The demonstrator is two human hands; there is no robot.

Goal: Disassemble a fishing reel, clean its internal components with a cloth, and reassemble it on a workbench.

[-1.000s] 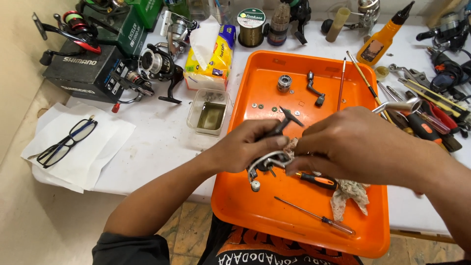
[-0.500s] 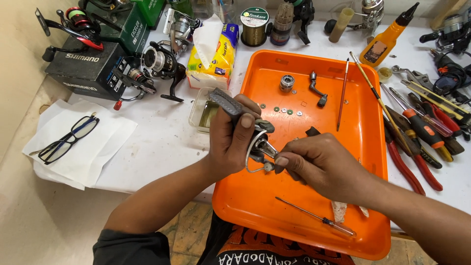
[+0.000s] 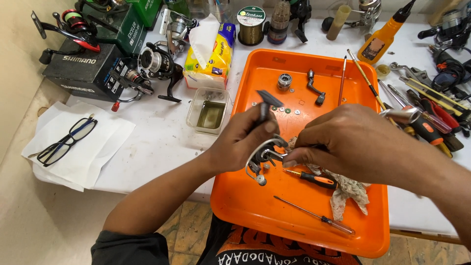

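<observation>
Over orange tray (image 3: pixel 255 225) | left hand (image 3: pixel 240 142) clasps reel body (image 3: pixel 262 157) | foot upward, axis near-vertical

Both forearms are bare from elbow to wrist, and the left hand (image 3: pixel 240 142) and the right hand (image 3: pixel 343 140) wear no gloves, rings or watch. A dark short sleeve (image 3: pixel 130 248) covers the left upper arm. The dark shirt (image 3: pixel 274 250) carries an orange printed design with pale block lettering.
</observation>
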